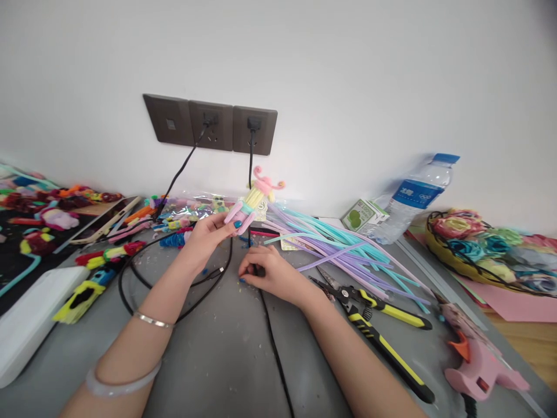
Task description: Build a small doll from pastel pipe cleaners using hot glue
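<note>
My left hand (pixel 208 237) holds up a small pipe cleaner figure (pixel 252 200), pinched by its pink lower part. The figure has a yellow body, a pale green band and pink curled feelers on top. Beside it, my right hand (pixel 272 273) rests low over the table with its fingers curled in. Whatever may be between those fingers is hidden. A black cable (pixel 270 334) passes under the right hand; whether the fingers grip it does not show. Loose pipe cleaners (pixel 343 249) in purple, turquoise and pink lie just right of that hand.
Yellow-black pliers (pixel 383 337) and a pink glue gun (pixel 478 366) lie at right. A water bottle (pixel 415 197), a green box (pixel 363 215) and a flower basket (pixel 448 258) stand behind. Left are finished figures (pixel 87 290), a white box (pixel 39 313) and a coiled cable (pixel 124 290).
</note>
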The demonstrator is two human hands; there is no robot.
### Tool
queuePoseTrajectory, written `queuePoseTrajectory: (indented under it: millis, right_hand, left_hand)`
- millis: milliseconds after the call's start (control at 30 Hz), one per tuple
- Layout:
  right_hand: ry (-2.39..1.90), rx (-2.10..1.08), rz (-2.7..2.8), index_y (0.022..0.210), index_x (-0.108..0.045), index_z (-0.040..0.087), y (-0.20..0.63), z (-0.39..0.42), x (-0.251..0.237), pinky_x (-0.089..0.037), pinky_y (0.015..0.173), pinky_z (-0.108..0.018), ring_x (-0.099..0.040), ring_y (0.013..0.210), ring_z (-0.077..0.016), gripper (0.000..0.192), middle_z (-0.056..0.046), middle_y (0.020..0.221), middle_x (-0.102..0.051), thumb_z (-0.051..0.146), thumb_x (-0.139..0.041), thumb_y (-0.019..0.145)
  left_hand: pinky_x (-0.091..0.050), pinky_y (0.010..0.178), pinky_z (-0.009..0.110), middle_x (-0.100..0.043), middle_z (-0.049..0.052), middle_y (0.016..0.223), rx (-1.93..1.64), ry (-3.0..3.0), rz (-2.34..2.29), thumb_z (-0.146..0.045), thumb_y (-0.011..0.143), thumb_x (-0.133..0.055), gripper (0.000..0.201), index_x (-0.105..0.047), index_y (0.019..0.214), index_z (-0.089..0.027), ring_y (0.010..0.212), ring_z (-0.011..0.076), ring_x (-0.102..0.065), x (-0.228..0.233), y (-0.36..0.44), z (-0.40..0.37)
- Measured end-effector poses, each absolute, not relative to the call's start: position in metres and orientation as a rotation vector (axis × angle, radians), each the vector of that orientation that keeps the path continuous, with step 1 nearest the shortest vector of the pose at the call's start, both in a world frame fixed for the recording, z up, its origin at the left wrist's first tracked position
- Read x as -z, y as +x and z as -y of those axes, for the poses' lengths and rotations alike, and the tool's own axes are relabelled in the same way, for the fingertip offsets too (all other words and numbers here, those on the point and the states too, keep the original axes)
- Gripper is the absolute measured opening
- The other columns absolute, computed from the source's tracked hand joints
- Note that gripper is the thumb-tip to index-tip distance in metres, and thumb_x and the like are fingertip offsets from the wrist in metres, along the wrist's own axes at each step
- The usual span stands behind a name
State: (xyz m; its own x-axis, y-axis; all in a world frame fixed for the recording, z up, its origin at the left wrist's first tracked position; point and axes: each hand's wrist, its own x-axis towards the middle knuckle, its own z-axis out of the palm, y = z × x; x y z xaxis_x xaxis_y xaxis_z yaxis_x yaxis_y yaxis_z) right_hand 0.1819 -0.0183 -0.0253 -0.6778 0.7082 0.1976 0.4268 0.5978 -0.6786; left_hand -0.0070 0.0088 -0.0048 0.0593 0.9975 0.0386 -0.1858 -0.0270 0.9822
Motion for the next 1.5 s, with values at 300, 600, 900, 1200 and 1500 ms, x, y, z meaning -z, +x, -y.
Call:
queuePoseTrajectory:
  millis: [300, 600, 900, 1200, 1500]
  right_hand:
    - [-0.902, -0.863, 2.362, 0.082, -0.062, 0.020, 0.178, 0.020, 0.026, -0.036, 0.082, -0.032, -0.055, 0.081, -0.0158, 0.014, 0.001, 0.082, -0.060, 0.008, -0.061, 0.089]
    - [-0.936, -0.975, 1.843, 0.084, -0.064, 0.019, 0.193, 0.007, 0.018, -0.043, 0.069, -0.027, -0.058, 0.079, -0.0158, 0.006, -0.002, 0.086, -0.065, 0.019, -0.060, 0.089]
    - [-0.846, -0.872, 2.249, 0.088, -0.074, 0.020, 0.185, 0.014, 0.022, -0.045, 0.080, -0.031, -0.061, 0.086, -0.0184, 0.020, -0.005, 0.090, -0.068, 0.013, -0.057, 0.094]
    - [-0.999, -0.815, 1.313, 0.088, -0.055, 0.022, 0.200, -0.006, 0.028, -0.041, 0.060, -0.027, -0.050, 0.064, -0.0145, 0.011, 0.001, 0.074, -0.057, 0.032, -0.055, 0.090]
    - [-0.949, -0.716, 1.048, 0.093, -0.058, 0.022, 0.213, -0.011, 0.019, -0.045, 0.071, -0.030, -0.056, 0.073, -0.0152, 0.020, -0.002, 0.089, -0.061, 0.040, -0.063, 0.086]
  left_hand:
    - [-0.047, 0.075, 0.029, -0.073, 0.006, 0.088, -1.255, 1.140, -1.013, -0.041, 0.060, -0.090, 0.044, -0.080, 0.095, -0.018, 0.079, 0.0170, -0.061, 0.005, -0.006, -0.009]
    - [-0.046, 0.071, 0.026, -0.072, 0.005, 0.083, -1.215, 1.120, -1.067, -0.044, 0.061, -0.089, 0.043, -0.080, 0.094, -0.018, 0.075, 0.0152, -0.059, 0.003, -0.010, -0.009]
    - [-0.048, 0.075, 0.028, -0.074, 0.006, 0.089, -1.218, 1.145, -1.010, -0.041, 0.060, -0.090, 0.043, -0.080, 0.095, -0.018, 0.079, 0.0172, -0.061, 0.005, -0.009, -0.010]
    - [-0.050, 0.080, 0.030, -0.075, 0.008, 0.097, -1.143, 1.184, -1.124, -0.043, 0.063, -0.087, 0.045, -0.078, 0.098, -0.016, 0.086, 0.0198, -0.064, -0.003, -0.012, -0.006]
    - [-0.050, 0.093, 0.036, -0.077, 0.008, 0.107, -0.976, 1.323, -1.212, -0.030, 0.063, -0.080, 0.039, -0.076, 0.100, -0.016, 0.104, 0.0272, -0.067, -0.004, -0.012, -0.006]
